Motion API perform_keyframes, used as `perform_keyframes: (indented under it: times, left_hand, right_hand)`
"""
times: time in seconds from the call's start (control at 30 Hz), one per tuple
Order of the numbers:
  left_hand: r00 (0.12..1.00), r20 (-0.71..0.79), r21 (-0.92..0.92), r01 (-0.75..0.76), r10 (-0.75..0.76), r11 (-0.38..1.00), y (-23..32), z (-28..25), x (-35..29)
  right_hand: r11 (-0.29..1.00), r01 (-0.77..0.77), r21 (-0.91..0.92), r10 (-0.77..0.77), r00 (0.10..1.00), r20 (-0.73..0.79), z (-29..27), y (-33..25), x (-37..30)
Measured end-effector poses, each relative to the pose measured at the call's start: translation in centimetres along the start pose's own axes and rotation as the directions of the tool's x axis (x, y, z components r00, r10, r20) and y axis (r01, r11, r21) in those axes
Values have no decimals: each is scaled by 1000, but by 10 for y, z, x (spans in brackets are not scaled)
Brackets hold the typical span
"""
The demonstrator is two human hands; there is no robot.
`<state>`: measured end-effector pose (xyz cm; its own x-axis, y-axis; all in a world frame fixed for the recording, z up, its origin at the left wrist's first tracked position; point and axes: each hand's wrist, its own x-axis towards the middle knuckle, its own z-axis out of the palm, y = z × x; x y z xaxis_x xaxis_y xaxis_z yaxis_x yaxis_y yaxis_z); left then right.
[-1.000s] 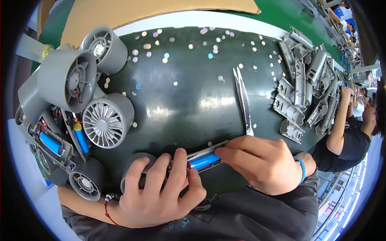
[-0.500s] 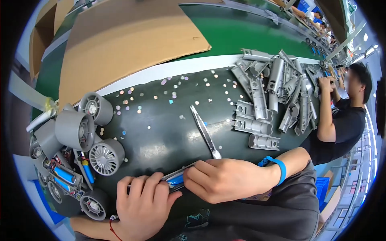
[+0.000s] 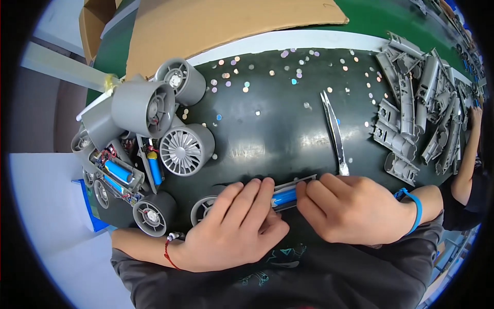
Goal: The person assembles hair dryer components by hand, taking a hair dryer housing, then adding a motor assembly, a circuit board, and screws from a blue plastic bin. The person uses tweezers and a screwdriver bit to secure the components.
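Observation:
Both my hands are at a long grey plastic housing [image 3: 294, 182] with a blue cylindrical battery [image 3: 284, 197] lying in it, close to my body. My left hand [image 3: 232, 225] is closed round the housing's left part, and a round grey fan head [image 3: 203, 210] shows just beyond it. My right hand [image 3: 355, 208] pinches at the right end, its fingertips touching the battery and housing; what lies under them is hidden. A slim pointed metal tool [image 3: 334, 131], like tweezers, lies on the dark mat beyond my right hand.
Several grey fan units [image 3: 144, 108], some open with wires and blue batteries, are piled at the left. Empty grey half shells [image 3: 406, 103] heap at the right. Small round coloured discs [image 3: 246, 84] dot the mat. Beyond lies a cardboard sheet [image 3: 231, 20]. A co-worker's arm [image 3: 469, 159] shows at far right.
The view has swung left, so the table things sit further right and the co-worker is mostly out of view. My hands stay on the housing, and more of the blue battery shows between them.

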<state>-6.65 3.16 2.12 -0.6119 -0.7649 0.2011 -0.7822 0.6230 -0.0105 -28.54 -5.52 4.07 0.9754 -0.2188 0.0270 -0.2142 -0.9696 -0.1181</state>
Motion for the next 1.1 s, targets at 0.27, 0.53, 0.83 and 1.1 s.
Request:
perform_keyframes:
  times: [0.27, 0.53, 0.83, 1.1]
  left_hand:
    - [971, 3, -64, 238, -239, 969, -1, -7, -8]
    - [979, -51, -102, 190, -196, 977, -2, -3, -8]
    - [1000, -15, 89, -21, 23, 996, 2, -3, -12]
    - [955, 53, -286, 296, -293, 911, -5, -12, -1]
  right_hand:
    - [997, 43, 71, -35, 993, -110, 13, 11, 4]
    - [989, 56, 140, -48, 997, -57, 9, 18, 8]
    - [987, -34, 159, 41, 998, -39, 6, 8, 6]
    - [980, -6, 200, 9, 1000, -18, 7, 17, 7]
